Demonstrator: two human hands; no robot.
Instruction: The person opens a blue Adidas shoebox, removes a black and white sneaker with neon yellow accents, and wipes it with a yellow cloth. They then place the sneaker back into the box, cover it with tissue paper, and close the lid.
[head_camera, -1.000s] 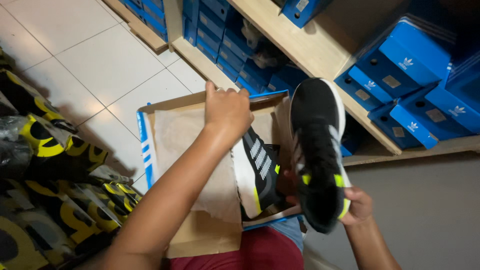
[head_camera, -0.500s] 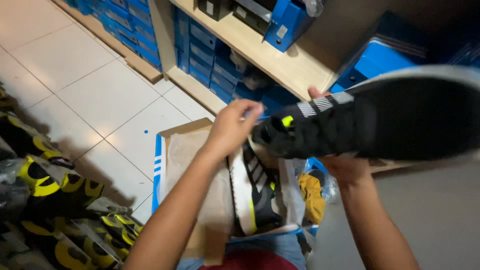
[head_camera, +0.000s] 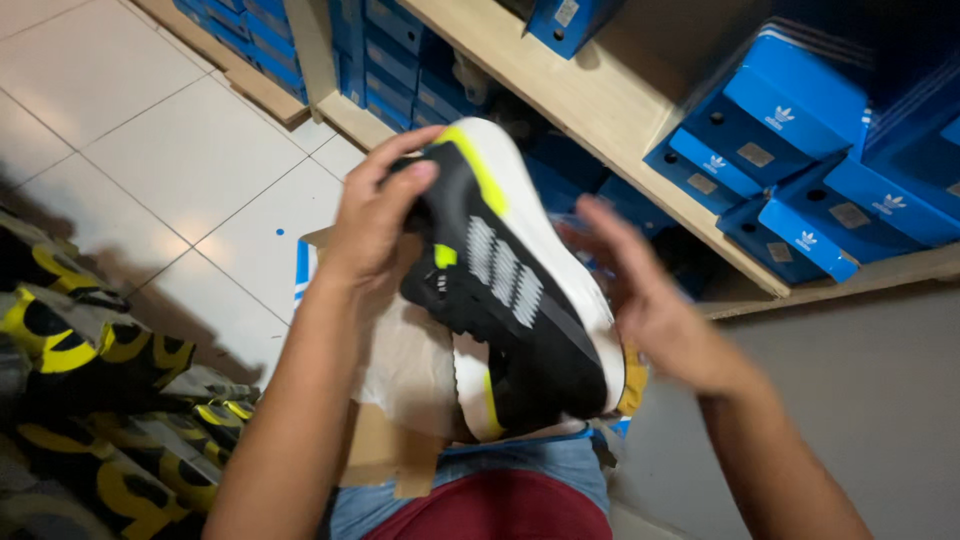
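My left hand (head_camera: 372, 215) grips the heel end of a black sneaker (head_camera: 510, 290) with a white sole, white side stripes and neon yellow accents, and holds it tilted above my lap. Just past the sneaker's white sole, my right hand (head_camera: 645, 295) has its fingers spread; I cannot tell whether it touches the sole. Beneath them an open cardboard shoe box (head_camera: 372, 455) rests on my lap. It holds white tissue paper (head_camera: 410, 360) and a second matching sneaker (head_camera: 482, 400), mostly hidden by the raised one.
Wooden shelves (head_camera: 610, 130) stacked with blue shoe boxes (head_camera: 800, 110) run across the top and right. More blue boxes (head_camera: 385, 50) sit under the shelf. White floor tiles (head_camera: 170, 150) lie to the left. Black and yellow bags (head_camera: 90, 380) pile up at the lower left.
My left hand rose from the box and took the sneaker's heel. My right hand let go of the sneaker and opened beside its sole. The sneaker turned and came lower, closer to me.
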